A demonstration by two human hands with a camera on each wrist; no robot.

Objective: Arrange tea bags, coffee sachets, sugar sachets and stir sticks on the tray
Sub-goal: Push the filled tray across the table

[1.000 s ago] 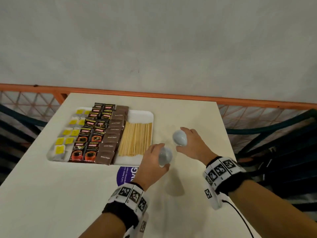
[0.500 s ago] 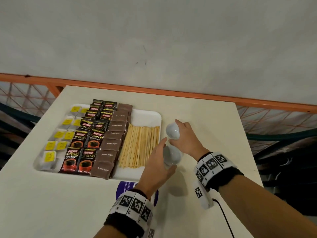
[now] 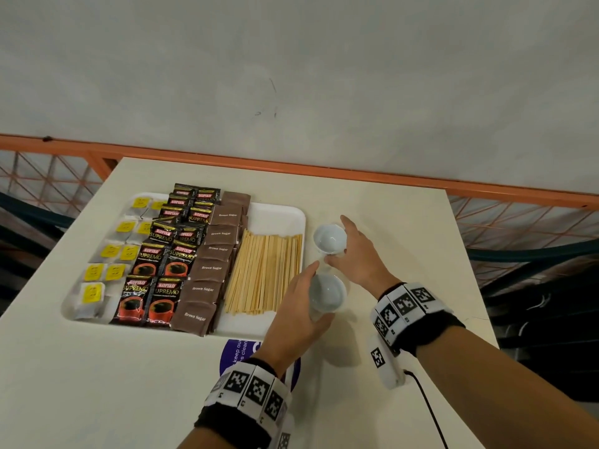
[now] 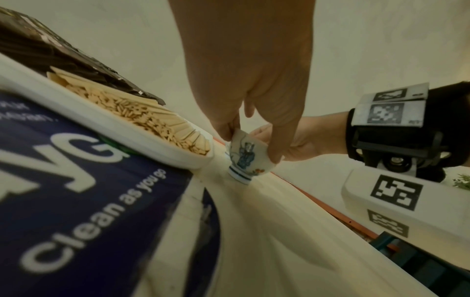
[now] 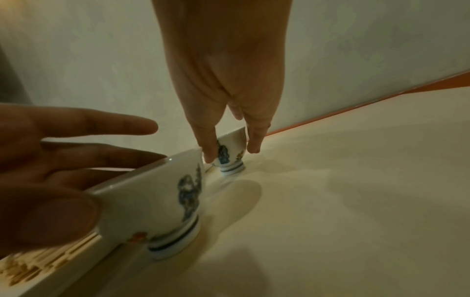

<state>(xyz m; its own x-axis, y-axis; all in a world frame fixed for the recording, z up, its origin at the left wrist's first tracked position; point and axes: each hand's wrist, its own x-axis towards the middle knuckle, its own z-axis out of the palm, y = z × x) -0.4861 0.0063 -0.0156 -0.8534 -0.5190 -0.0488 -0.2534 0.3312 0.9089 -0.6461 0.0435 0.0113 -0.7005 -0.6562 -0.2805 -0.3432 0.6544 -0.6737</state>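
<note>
Tray (image 3: pixel 275 209): tea bags (image 3: pixel 110 251), coffee sachets (image 3: pixel 162 286), sugar sachets (image 3: pixel 207 270), stir sticks (image 3: pixel 264 270) arranged. Beside its right rim, left hand (image 3: pixel 291 315) pinches near teacup (image 3: pixel 325 291); right hand (image 3: pixel 363 257) pinches far teacup (image 3: pixel 329 238). Advice: seat both feet flat on bench (image 3: pixel 405 228), release gently.

A cream-white surface (image 3: pixel 372 202) with a square far edge stands against a plain grey-white wall (image 3: pixel 291 76) marked by a few small dark scuffs (image 3: pixel 274 102). An orange rail (image 3: pixel 324 171) runs along the foot of the wall behind the surface, with orange diamond-pattern mesh (image 3: pixel 505 222) below it on both sides. Dark teal bars (image 3: pixel 534 251) cross in front of the mesh. A round purple sticker (image 3: pixel 240 348) with white lettering lies on the surface. The light is soft and even.
</note>
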